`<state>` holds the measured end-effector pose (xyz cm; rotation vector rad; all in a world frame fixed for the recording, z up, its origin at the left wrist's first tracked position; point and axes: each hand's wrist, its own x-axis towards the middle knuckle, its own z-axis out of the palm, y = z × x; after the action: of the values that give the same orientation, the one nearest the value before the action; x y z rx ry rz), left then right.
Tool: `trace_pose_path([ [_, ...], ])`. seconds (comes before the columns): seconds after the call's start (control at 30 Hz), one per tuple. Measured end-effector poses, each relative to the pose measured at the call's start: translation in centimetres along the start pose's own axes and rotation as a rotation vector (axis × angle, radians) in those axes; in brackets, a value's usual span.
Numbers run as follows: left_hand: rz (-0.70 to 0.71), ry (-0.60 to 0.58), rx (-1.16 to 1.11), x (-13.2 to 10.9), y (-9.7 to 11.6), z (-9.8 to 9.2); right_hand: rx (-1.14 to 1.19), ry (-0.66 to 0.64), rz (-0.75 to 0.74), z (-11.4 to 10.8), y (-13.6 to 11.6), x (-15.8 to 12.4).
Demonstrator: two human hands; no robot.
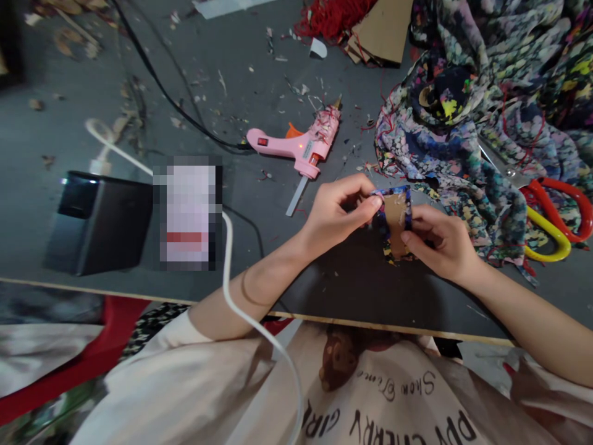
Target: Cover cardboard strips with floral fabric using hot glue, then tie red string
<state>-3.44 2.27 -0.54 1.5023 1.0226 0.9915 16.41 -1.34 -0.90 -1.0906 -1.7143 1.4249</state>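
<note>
Both hands work on a small cardboard piece wrapped in floral fabric (396, 217) just above the grey table (139, 93). My left hand (336, 213) pinches the piece's upper left edge with thumb and forefinger. My right hand (440, 244) presses its fingers closed on the right side and lower part. Brown cardboard shows in the middle, with blue patterned cloth folded over its edges. A pink glue gun (299, 143) lies on its side on the table a little beyond my left hand.
A heap of floral fabric (486, 93) fills the right side, with red and yellow scissors handles (558, 225) beside it. Cardboard sheets (382, 31) and red yarn lie at the back. A black box (99, 222), a phone and a white cable (231, 272) sit left. Scraps litter the table.
</note>
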Motion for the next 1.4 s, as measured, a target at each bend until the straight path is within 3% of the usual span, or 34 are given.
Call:
trace_pose_path([
  [0.23,-0.072,-0.119,-0.002,0.1,0.3,0.2,0.299,0.034,0.165,-0.1,-0.7,1.0],
  [0.43,-0.031,-0.082,0.078,0.0,0.0,0.5,0.336,0.047,0.160,0.0,-0.5,1.1],
  [0.53,0.132,0.081,0.144,0.6,-0.2,-1.2,0.426,0.129,0.160,-0.2,-0.1,1.3],
  [0.6,0.320,0.337,0.285,1.4,-0.7,-3.6,0.470,0.201,0.152,-0.5,0.2,1.6],
  [0.67,0.282,0.508,0.533,2.1,-1.5,-6.6,0.478,0.265,0.132,-0.8,0.4,1.8],
  [0.8,0.067,0.222,0.992,2.5,-3.7,-10.7,0.494,0.341,0.082,-1.5,0.6,2.2],
  [0.9,-0.021,0.167,1.158,2.1,-3.9,-11.0,0.530,0.359,0.064,-1.7,0.5,2.4],
  [1.03,-0.055,-0.022,1.281,1.9,-1.7,-10.2,0.555,0.372,0.075,-1.6,0.4,2.5],
  [1.13,0.118,-0.086,1.180,1.9,-0.2,-10.0,0.558,0.368,0.088,-1.6,0.4,2.5],
  [1.3,0.551,-0.013,0.860,1.8,0.5,-8.8,0.568,0.361,0.106,-1.7,0.5,2.6],
  [1.4,0.624,0.074,0.772,1.4,0.9,-7.4,0.531,0.353,0.128,-1.8,0.6,2.6],
])
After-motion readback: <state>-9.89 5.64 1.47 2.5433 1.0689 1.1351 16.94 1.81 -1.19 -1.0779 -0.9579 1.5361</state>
